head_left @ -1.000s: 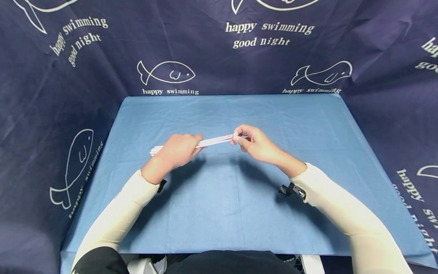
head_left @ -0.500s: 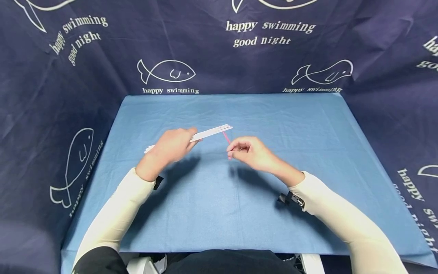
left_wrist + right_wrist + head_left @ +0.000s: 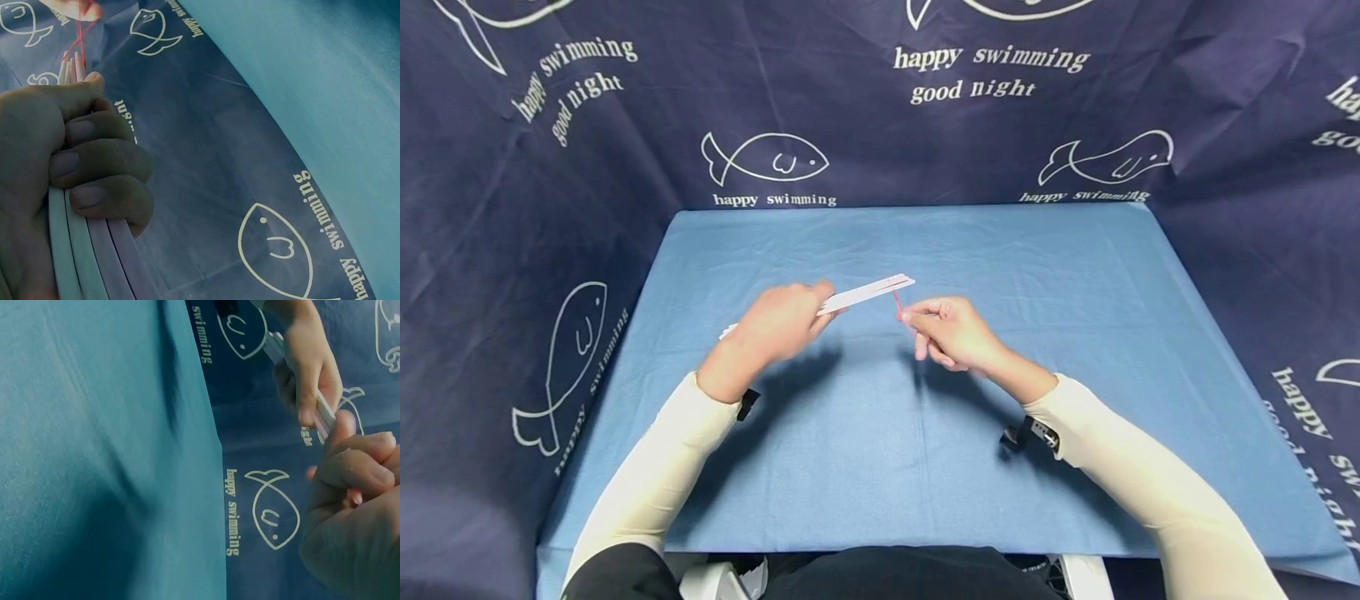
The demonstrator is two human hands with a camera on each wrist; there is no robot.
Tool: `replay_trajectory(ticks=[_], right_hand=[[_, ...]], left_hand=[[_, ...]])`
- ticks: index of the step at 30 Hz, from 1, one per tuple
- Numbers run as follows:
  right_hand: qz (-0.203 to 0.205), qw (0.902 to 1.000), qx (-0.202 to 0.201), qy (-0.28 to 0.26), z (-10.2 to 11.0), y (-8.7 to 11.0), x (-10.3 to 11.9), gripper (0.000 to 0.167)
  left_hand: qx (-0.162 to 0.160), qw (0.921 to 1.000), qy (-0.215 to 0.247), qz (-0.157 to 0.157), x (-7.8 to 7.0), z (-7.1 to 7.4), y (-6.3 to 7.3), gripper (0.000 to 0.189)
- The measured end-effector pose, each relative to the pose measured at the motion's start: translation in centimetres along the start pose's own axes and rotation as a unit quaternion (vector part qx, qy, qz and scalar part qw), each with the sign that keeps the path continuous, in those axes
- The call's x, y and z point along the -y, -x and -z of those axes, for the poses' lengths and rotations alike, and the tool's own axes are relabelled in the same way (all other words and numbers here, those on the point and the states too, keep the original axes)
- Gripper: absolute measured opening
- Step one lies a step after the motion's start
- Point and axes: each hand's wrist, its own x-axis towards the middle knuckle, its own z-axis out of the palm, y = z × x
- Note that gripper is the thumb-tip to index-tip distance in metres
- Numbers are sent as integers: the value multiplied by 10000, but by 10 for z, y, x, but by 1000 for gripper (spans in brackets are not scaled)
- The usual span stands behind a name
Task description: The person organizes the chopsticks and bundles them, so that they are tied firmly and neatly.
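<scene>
From the head view, your left hand [image 3: 775,325] grips a bundle of white sticks [image 3: 868,292] above the blue cloth [image 3: 880,467]; your right hand [image 3: 951,333] pinches a red band [image 3: 897,303] at the far tip, likely mid-wrap. Left wrist view: fingers [image 3: 94,165] curled tight round the sticks. Right wrist view: the pinch is blurred. Next calls for steady tension; nothing blocks you.

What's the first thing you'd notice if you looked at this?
Mid-table, the left hand grips a bundle of thin white sticks, and the right hand pinches a thin red band at the bundle's tip. Below lies a plain blue tablecloth, with a navy fish-print curtain behind.
</scene>
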Motion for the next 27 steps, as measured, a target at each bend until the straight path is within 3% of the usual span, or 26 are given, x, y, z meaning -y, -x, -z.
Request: replay_trajectory(ticks=[7, 10, 13, 17, 21, 24, 27], right_hand=[[-206, 9981, 530, 226, 14, -1, 0, 39], [-76, 9972, 576, 476, 18, 0, 3, 45], [193, 9930, 472, 1069, 20, 0, 7, 53], [434, 9804, 316, 1897, 19, 1, 12, 67], [500, 9729, 279, 2239, 12, 3, 17, 76], [699, 9670, 263, 2436, 4, 4, 19, 72], [1067, 9553, 163, 2751, -5, 8, 19, 63]], left_hand=[[87, 9996, -84, -242, -1, -3, 1, 24], [178, 9984, -285, -460, -2, -4, 2, 25], [177, 9954, -592, -732, -4, -7, 6, 20], [-57, 9892, -1036, -1035, -11, -14, 11, 11], [-424, 9827, -1354, -1187, -17, -22, 13, 9], [-680, 9790, -1440, -1275, -22, -28, 12, 11], [-746, 9802, -1370, -1219, -23, -32, 12, 11]])
